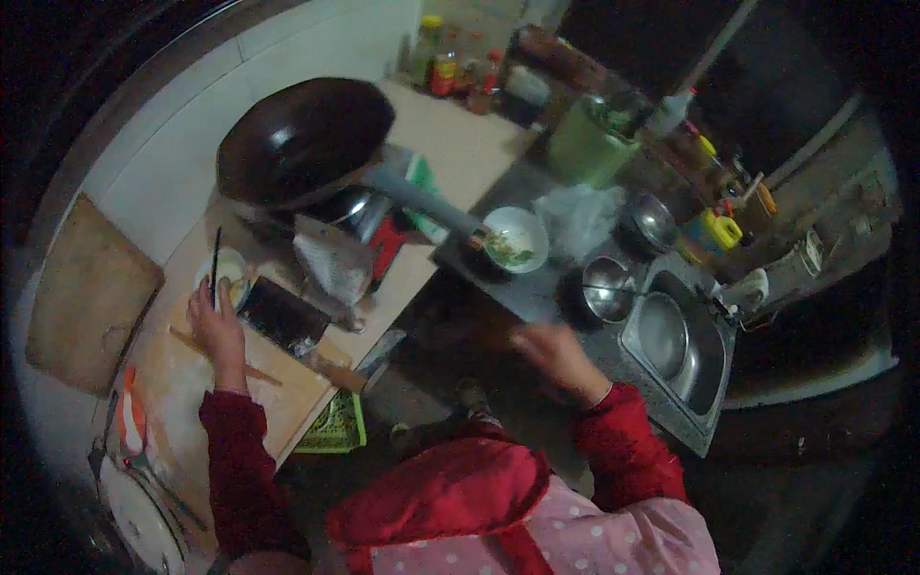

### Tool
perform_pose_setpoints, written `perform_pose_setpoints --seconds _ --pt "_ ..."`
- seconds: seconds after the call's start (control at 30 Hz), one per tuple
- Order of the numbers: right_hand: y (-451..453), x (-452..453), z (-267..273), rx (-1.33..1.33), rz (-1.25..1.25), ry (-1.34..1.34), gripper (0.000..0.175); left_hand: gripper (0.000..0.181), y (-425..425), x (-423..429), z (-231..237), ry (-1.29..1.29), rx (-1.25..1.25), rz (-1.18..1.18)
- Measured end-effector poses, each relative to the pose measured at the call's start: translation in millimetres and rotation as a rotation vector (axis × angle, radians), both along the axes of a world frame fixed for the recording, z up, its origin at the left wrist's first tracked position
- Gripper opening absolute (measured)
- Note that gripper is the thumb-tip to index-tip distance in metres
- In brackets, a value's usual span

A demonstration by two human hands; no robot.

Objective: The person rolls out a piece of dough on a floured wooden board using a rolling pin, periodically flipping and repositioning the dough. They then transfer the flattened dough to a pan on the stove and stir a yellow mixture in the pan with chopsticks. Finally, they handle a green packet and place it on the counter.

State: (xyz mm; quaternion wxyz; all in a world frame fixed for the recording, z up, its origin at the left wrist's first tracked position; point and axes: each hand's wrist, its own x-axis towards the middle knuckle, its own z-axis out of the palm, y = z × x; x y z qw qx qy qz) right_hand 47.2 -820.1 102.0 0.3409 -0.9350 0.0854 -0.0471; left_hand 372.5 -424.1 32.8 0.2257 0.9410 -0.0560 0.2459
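My left hand (217, 323) grips the rim of a small white bowl (238, 260) with something pale yellow in it. A dark thin stick, likely a chopstick (217, 244), stands upright along the fingers of that hand. To the right of the bowl lies a cleaver (277, 309) with a wooden handle (338, 372). Under my left wrist a thin wooden rolling pin (264, 374) rests on a floured wooden board (180, 402). My right hand (560, 359), blurred, is in the air near the dark counter's edge; its fingers are unclear.
A dark wok (302, 144) with a long handle stands behind. On the right are a white bowl with chopped greens (516, 241), a metal bowl (609, 291) and a steel sink (701, 374). Bottles (445, 68) line the back. A green basket (338, 428) sits below the board.
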Motion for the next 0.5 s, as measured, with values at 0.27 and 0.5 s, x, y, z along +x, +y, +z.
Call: perform_pose_setpoints --seconds 0.27,0.5 --pt "-276 32 51 0.082 -0.553 -0.470 0.018 0.033 -96 -153 -46 0.168 -0.469 -0.363" --pt "-483 70 49 0.387 -0.690 -0.514 0.030 0.030 -236 -235 -24 0.444 -0.691 -0.157"
